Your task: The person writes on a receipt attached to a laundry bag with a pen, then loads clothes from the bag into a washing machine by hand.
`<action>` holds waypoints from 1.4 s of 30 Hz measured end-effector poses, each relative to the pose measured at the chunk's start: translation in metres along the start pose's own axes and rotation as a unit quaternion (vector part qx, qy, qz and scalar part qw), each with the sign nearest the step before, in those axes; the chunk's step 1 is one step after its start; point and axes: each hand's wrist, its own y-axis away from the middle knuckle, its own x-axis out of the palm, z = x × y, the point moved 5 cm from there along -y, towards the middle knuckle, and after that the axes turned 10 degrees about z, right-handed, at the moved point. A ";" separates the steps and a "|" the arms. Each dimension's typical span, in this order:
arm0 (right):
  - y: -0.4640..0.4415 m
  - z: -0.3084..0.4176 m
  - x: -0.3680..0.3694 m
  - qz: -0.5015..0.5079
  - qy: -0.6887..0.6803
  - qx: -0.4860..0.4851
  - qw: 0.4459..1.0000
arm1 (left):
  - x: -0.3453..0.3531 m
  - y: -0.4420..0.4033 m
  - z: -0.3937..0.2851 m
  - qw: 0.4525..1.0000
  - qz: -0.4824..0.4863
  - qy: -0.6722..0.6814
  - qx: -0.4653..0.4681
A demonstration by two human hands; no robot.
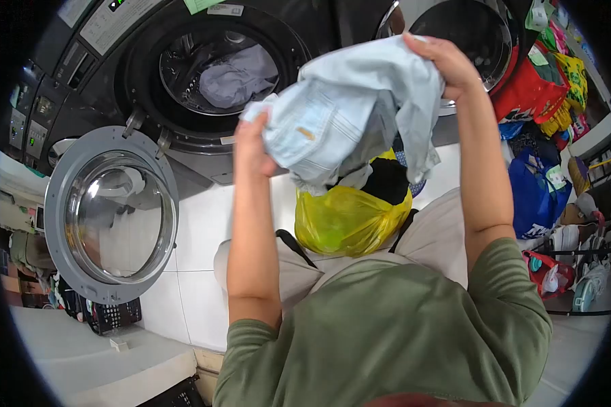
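A light-blue denim garment [329, 119], with a stitched pocket and a small brown tag, is stretched between my hands in mid-air. My left hand [254, 149] is closed on its left end; my right hand [445, 62] pinches its upper right edge. Below it, a yellow plastic bag [346, 220] stands on the floor between my legs with dark clothes [387, 182] showing at its mouth. Ahead on the left is a front-loading washing machine [139, 81], its round door [54, 210] swung open. Greyish-lavender cloth [237, 76] lies inside the drum.
A second machine with a round glass door [455, 41] is at the upper right. Red bags [533, 88], a blue bag [540, 193] and a rack with shoes [584, 244] line the right side. A black basket [112, 315] sits at the lower left.
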 end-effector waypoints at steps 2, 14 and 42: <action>0.010 0.027 -0.012 -0.078 0.132 -0.035 0.988 | 0.038 0.010 -0.058 0.996 0.065 0.037 0.040; 0.044 -0.107 0.154 0.053 0.405 -0.301 0.862 | 0.076 0.016 -0.034 0.997 -0.005 -0.058 -0.057; 0.044 -0.154 0.173 0.142 0.366 -0.303 0.868 | 0.013 0.058 0.006 0.908 -0.048 -0.417 0.000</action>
